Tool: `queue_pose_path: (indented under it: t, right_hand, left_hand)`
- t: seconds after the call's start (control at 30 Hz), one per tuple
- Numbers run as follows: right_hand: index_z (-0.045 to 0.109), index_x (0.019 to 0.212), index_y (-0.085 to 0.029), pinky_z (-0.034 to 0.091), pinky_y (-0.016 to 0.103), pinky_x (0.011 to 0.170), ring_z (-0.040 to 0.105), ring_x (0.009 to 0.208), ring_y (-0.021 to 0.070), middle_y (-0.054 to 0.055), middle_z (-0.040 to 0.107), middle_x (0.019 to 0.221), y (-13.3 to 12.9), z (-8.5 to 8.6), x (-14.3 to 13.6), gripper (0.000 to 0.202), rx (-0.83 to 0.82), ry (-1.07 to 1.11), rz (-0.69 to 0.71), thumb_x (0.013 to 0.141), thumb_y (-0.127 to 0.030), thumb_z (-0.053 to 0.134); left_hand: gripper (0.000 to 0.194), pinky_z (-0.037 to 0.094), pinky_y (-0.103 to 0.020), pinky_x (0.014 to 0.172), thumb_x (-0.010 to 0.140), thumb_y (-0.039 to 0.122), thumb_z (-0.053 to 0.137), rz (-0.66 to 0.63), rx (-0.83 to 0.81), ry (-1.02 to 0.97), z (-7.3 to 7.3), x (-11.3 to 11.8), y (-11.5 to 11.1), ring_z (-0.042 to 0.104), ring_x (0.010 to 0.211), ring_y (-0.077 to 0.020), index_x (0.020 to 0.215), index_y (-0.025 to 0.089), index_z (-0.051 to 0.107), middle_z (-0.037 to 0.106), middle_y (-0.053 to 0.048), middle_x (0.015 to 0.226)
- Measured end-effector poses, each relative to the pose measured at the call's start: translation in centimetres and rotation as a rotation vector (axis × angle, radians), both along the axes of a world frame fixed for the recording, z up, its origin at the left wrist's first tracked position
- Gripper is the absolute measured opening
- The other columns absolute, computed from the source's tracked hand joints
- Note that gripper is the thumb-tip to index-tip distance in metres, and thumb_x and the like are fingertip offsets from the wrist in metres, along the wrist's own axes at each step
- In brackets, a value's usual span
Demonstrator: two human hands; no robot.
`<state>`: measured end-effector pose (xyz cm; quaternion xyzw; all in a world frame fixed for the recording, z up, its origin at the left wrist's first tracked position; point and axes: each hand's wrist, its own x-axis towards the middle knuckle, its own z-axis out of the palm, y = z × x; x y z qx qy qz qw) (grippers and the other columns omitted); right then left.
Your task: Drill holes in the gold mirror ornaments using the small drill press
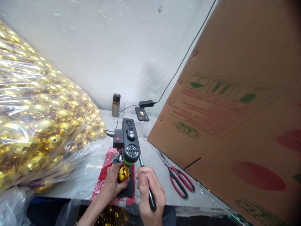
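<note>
A small black bench drill press [130, 138] stands on the table, with a metal lever coming out of its right side. My right hand [150, 191] is wrapped round the lever's black handle [152, 201]. In the fingers of my left hand [115, 180] is a shiny gold faceted ball [123, 173], held on the dark base just in front of the machine's head. The head hides whatever tool is beneath it. Red plastic [103, 174] lies under the base.
On the left bulges a clear bag [47, 119] full of gold balls. A big cardboard box [225, 119] leans at the right, with red-handled scissors [178, 180] beside it. Behind the machine are a spray can [116, 105], a phone [142, 114] and a power adapter [146, 103] with its cable.
</note>
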<state>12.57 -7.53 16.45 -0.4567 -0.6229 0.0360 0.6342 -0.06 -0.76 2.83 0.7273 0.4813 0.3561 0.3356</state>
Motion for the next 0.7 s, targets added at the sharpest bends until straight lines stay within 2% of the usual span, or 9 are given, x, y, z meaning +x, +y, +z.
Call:
queue_pose_path:
  t: [0.4,0.57,0.7]
  right_hand:
    - [0.048,0.077,-0.024,0.043,0.023,0.055,0.055,0.060,0.0106,-0.003,0.054,0.069,0.7,-3.7,0.0,0.033,0.116,-0.036,-0.068,0.107,-0.017,0.036]
    - [0.050,0.077,-0.024,0.037,0.026,0.051,0.051,0.058,0.0125,-0.002,0.053,0.069,0.7,-5.0,-0.2,0.031,0.099,0.004,-0.091,0.105,-0.017,0.039]
    - [0.051,0.078,-0.024,0.039,0.027,0.056,0.052,0.061,0.0129,-0.002,0.054,0.070,0.5,-5.3,-0.2,0.032,0.081,0.010,-0.091,0.107,-0.020,0.038]
  left_hand:
    - [0.041,0.053,-0.051,0.094,0.079,0.037,0.073,0.030,-0.024,0.006,-0.6,0.1,-0.1,0.066,0.101,-0.0353,0.117,0.021,0.070,0.075,-0.012,0.107]
    - [0.043,0.052,-0.050,0.094,0.079,0.037,0.074,0.016,-0.025,0.000,-0.5,0.1,-0.1,0.066,0.101,-0.0354,0.120,0.022,0.069,0.075,-0.012,0.109]
    - [0.041,0.052,-0.051,0.095,0.079,0.036,0.074,0.013,-0.037,0.006,-0.2,0.1,-0.1,0.066,0.101,-0.0354,0.117,0.023,0.069,0.075,-0.011,0.108]
